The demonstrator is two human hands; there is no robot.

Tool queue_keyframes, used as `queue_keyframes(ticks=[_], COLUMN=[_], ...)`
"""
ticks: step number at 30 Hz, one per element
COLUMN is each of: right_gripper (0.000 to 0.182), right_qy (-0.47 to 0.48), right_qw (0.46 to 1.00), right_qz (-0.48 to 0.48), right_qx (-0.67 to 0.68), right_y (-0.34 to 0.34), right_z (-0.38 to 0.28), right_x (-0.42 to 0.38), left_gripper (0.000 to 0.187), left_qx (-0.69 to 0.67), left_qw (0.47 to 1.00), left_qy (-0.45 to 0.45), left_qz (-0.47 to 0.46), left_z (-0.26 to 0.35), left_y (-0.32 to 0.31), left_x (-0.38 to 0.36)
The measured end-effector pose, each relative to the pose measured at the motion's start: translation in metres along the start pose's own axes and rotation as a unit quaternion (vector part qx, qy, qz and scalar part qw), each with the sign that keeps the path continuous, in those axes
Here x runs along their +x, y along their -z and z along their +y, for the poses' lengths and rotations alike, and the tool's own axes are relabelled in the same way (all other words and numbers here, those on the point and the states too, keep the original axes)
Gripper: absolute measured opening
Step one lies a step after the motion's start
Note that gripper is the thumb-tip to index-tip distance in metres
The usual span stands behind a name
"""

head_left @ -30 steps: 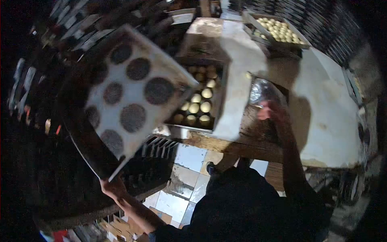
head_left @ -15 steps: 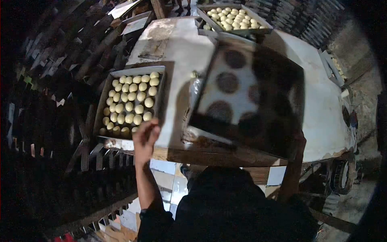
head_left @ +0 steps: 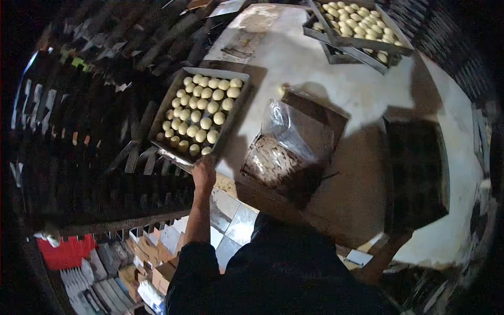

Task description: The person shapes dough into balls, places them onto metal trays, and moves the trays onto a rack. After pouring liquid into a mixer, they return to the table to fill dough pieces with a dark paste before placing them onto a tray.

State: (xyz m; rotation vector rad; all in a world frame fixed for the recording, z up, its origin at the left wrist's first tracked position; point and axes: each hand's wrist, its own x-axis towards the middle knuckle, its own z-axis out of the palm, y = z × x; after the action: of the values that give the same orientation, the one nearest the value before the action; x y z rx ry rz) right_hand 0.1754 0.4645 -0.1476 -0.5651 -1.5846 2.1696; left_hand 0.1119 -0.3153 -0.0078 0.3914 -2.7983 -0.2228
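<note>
Left fingers: curled at the near rim of the tray of dough balls (head_left: 166, 107); the left hand (head_left: 203, 173) reaches up from below and its fingertips meet the tray's near corner, though the dim light hides whether they wrap round the rim or only rest against it.
Right fingers: cannot tell; the right hand (head_left: 395, 239) is a dark shape under the near edge of the empty tray (head_left: 417, 173), and no single finger can be made out.
Tray of dough balls: a metal tray with pale round dough balls in close rows, lying tilted at the left edge of the work table (head_left: 336, 89), its near corner jutting out over the edge.
Empty tray: dark and flat, lying in shadow on the right part of the table, well apart from the filled one.
Plastic bag: a clear plastic bag (head_left: 294, 134) with speckled contents sits between the two trays, on a dark patch of the table.
Far trays: stacked trays of dough balls (head_left: 357, 26) at the table's far end.
Floor: pale tiles (head_left: 233, 220) below the table's near edge.
Left side: dark racks; a red crate (head_left: 65, 251) low down.
</note>
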Motion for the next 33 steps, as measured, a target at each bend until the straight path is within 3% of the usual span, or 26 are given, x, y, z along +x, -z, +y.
queue_keyframes(ticks=[2,5,6,8,10,11,12,14,16,17,19,21,23,24,25,27,28,29,31,33], right_gripper=[0.037,0.037,0.037,0.036,0.036,0.036,0.036,0.035,0.035,0.034,0.033,0.030,0.032,0.032,0.033,0.034,0.024,0.028,0.036,0.039], right_qy=[0.024,0.057,0.064,0.066,0.060,0.056,0.052,0.044,0.062,0.113,0.212,0.404,0.306,0.296,0.250,0.025,0.011,-0.027,-0.047,-0.084], right_qw=[0.994,0.951,0.931,0.895,0.861,0.846,0.830,0.796,0.767,0.765,0.749,0.810,0.824,0.872,0.903,0.916,0.912,0.861,0.778,0.801], right_qz=[0.059,0.153,0.182,0.229,0.270,0.287,0.302,0.323,0.318,0.291,0.233,0.114,0.112,-0.035,-0.175,-0.301,-0.400,-0.494,-0.590,-0.586], right_qx=[-0.085,-0.263,-0.310,-0.378,-0.426,-0.447,-0.466,-0.509,-0.553,-0.563,-0.583,-0.410,-0.463,-0.389,-0.302,-0.265,0.088,-0.114,-0.212,-0.088], right_y=[0.000,0.003,0.001,0.001,0.013,0.016,0.018,0.013,-0.001,-0.009,-0.026,-0.022,-0.103,-0.172,-0.240,-0.323,-0.356,-0.386,-0.421,-0.433], right_z=[-0.022,-0.060,-0.074,-0.094,-0.103,-0.106,-0.110,-0.118,-0.130,-0.138,-0.154,-0.135,-0.141,-0.153,-0.164,-0.136,-0.084,-0.113,-0.146,-0.147], right_x=[0.014,0.025,0.027,0.025,0.017,0.013,0.008,0.002,-0.006,-0.010,-0.017,-0.006,-0.029,-0.061,-0.092,-0.152,-0.178,-0.215,-0.265,-0.301], left_gripper=[0.011,0.014,0.019,0.022,0.031,0.040,0.043,0.048,0.050,0.049,0.046,0.045,0.039,0.047,0.063,0.080,0.080,0.081,0.087,0.093], left_qx=[-0.001,-0.037,-0.104,-0.092,-0.057,-0.256,-0.112,0.058,0.100,0.123,0.025,-0.235,-0.213,-0.388,-0.548,-0.542,-0.535,-0.526,-0.472,-0.476], left_qw=[1.000,0.996,0.988,0.995,0.995,0.942,0.976,0.975,0.957,0.950,0.963,0.947,0.949,0.903,0.824,0.832,0.842,0.849,0.870,0.871], left_qy=[-0.012,0.039,0.073,-0.005,-0.017,0.194,0.124,0.085,0.150,0.162,0.198,0.217,0.173,0.106,0.037,-0.060,-0.054,-0.049,-0.076,-0.121], left_qz=[0.003,-0.078,-0.089,-0.036,-0.075,-0.094,-0.142,-0.197,-0.226,-0.238,-0.180,-0.011,0.158,0.148,0.136,0.099,0.045,-0.009,-0.119,-0.011], left_z=[0.011,0.038,0.021,0.004,-0.018,-0.043,-0.067,-0.074,-0.047,-0.041,-0.032,-0.023,0.049,0.060,0.071,0.131,0.150,0.161,0.161,0.147], left_y=[0.020,0.065,0.065,0.068,0.063,0.045,0.021,-0.003,-0.017,-0.022,-0.017,0.002,0.086,0.085,0.083,0.119,0.133,0.145,0.162,0.198], left_x=[-0.007,-0.007,-0.011,0.000,0.024,0.034,0.048,0.074,0.089,0.091,0.090,0.077,0.043,0.023,0.002,-0.049,-0.074,-0.098,-0.138,-0.166])
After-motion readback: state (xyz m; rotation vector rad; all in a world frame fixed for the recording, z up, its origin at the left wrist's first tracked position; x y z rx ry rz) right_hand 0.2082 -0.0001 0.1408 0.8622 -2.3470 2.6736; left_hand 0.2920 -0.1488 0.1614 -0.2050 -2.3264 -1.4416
